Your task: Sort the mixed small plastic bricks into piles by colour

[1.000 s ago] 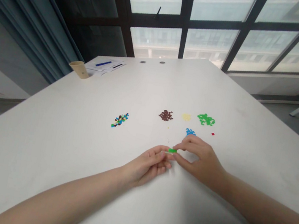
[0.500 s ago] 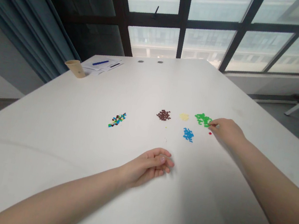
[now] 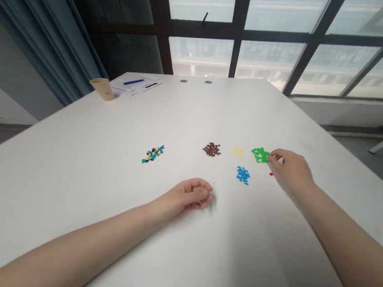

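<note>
Toward the right edge of the white table (image 3: 96,176), the green pile (image 3: 259,155) was overlapped by the fingertips of the right hand (image 3: 292,169); whether a piece was pinched could not be told. The left hand (image 3: 190,195) was loosely curled, its contents hidden. Between them, blue pieces (image 3: 243,175) were seen.

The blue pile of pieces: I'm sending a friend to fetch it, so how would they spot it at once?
On the white table before the windows, look just left of the person's right hand. The blue pile lies nearer the camera than the yellow pile and the green pile. It alone is all blue; the mixed pile, further left, only includes some.
</note>
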The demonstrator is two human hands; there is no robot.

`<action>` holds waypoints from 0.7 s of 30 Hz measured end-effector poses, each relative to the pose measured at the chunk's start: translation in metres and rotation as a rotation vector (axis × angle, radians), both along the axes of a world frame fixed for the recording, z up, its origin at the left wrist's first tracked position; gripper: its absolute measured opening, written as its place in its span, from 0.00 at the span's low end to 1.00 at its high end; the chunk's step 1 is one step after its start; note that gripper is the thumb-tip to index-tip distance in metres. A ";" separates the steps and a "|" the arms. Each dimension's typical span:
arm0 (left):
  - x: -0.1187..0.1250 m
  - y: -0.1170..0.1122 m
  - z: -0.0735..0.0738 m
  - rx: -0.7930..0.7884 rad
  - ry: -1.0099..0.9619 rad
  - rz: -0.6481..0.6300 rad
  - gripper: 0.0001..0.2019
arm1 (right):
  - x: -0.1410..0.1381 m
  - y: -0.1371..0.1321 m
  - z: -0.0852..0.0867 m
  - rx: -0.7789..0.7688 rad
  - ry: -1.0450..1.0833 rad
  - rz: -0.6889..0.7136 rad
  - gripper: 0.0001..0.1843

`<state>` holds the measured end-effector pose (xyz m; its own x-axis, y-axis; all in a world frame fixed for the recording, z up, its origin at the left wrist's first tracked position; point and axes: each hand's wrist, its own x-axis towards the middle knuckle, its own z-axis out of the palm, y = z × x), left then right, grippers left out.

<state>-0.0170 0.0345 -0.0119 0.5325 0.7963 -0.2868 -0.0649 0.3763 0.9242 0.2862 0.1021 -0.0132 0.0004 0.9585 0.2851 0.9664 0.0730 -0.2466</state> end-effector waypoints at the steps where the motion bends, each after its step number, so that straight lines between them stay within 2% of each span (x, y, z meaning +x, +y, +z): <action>1: -0.010 0.011 0.003 0.166 0.167 0.030 0.10 | -0.007 -0.005 0.005 0.031 0.015 0.032 0.11; 3: -0.036 0.035 0.008 0.598 0.610 0.147 0.07 | -0.028 -0.020 0.014 0.079 0.031 0.126 0.12; 5: -0.067 0.058 0.011 0.966 1.113 0.295 0.08 | -0.056 -0.042 0.018 0.049 0.017 0.269 0.14; 7: -0.094 0.074 0.009 1.000 1.254 0.388 0.11 | -0.084 -0.069 0.016 -0.018 -0.019 0.453 0.15; 9: -0.112 0.084 0.004 0.999 1.301 0.395 0.11 | -0.105 -0.094 0.010 -0.132 -0.044 0.627 0.15; 13: -0.118 0.089 -0.009 1.032 1.335 0.333 0.12 | -0.122 -0.122 0.002 -0.330 -0.112 0.902 0.15; 15: -0.114 0.089 -0.014 1.059 1.361 0.311 0.12 | -0.121 -0.124 0.001 -0.363 -0.125 0.953 0.14; 21: -0.110 0.090 -0.019 1.097 1.434 0.265 0.12 | -0.119 -0.118 -0.002 -0.372 -0.132 0.960 0.13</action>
<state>-0.1269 0.1247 -0.0314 0.2158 0.9309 0.2947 0.9605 -0.2567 0.1073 0.1673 -0.0157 -0.0150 -0.8199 0.5660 -0.0867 0.5624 0.7676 -0.3073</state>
